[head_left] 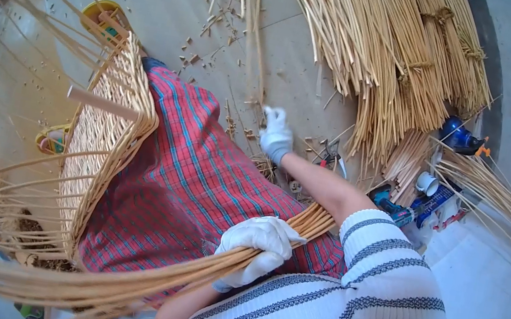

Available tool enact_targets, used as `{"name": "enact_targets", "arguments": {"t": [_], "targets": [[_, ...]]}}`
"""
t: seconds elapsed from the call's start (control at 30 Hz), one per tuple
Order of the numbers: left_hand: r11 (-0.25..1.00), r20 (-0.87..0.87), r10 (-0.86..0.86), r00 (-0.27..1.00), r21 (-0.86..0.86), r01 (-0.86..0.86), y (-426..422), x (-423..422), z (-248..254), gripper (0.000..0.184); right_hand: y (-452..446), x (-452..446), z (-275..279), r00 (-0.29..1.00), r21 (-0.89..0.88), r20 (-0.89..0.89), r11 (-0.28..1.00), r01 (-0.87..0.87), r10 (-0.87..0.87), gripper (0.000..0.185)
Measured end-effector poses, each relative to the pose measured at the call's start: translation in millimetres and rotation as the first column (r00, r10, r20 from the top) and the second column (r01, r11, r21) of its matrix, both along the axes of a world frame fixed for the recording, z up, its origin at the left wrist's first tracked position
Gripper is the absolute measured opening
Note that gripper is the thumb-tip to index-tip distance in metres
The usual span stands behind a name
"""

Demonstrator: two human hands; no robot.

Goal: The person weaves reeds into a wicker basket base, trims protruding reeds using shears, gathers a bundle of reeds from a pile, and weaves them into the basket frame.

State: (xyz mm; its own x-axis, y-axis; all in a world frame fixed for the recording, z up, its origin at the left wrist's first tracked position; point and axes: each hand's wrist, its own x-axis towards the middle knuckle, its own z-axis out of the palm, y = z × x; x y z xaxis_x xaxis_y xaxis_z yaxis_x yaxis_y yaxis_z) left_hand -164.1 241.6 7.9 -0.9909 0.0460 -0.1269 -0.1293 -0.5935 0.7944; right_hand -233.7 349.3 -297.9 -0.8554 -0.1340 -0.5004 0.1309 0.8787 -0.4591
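My left hand [257, 245], in a white glove, is wrapped round a bundle of long thin wicker rods [153, 277]. The bundle lies across my lap and sweeps toward the lower left. Farther out, my gloved right hand [275, 134] is closed at the end of a long pale wicker rod [258, 57], which is slightly blurred. A red checked cloth [200, 163] covers my legs. Against it stands a partly woven wicker basket [99, 152], tilted on its side, with loose stakes spreading left and a round wooden stick [101, 102] poking out.
Large tied bundles of rods [384, 52] lie at the upper right. Pliers [332, 156], a teal power tool [391, 204], a white mug [427, 183] and a blue bottle [459, 137] sit beside them. A yellow bucket [100, 10] stands behind the basket. Offcuts litter the floor.
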Motion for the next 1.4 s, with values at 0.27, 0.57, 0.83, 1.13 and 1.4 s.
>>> {"name": "enact_targets", "arguments": {"t": [0.27, 0.57, 0.83, 1.13, 1.4], "targets": [[0.999, 0.031, -0.019, 0.999, 0.039, 0.018, 1, 1, 2, 0.010, 23, 7, -6, 0.996, 0.014, -0.080, 0.999, -0.047, 0.048, 0.050], [0.997, -0.071, -0.078, 0.994, 0.011, 0.079, -5, 4, -4, 0.003, -70, 13, 11, 0.714, -0.027, 0.038, 0.715, -0.699, 0.699, 0.023], [0.994, -0.222, -0.009, 0.975, 0.108, 0.034, -2, 1, -19, 0.004, -129, -209, -12, 0.499, 0.422, -0.516, 0.713, -0.559, 0.696, 0.056], [0.988, -0.224, -0.056, 0.973, 0.127, 0.086, -15, -5, -24, 0.005, -201, -302, 34, 0.980, 0.319, -0.139, 0.930, 0.184, -0.146, 0.123], [0.987, -0.206, -0.050, 0.977, 0.140, 0.081, -20, -6, -21, 0.005, -138, -315, 9, 0.966, 0.052, -0.102, 0.968, 0.245, -0.239, 0.105]]}}
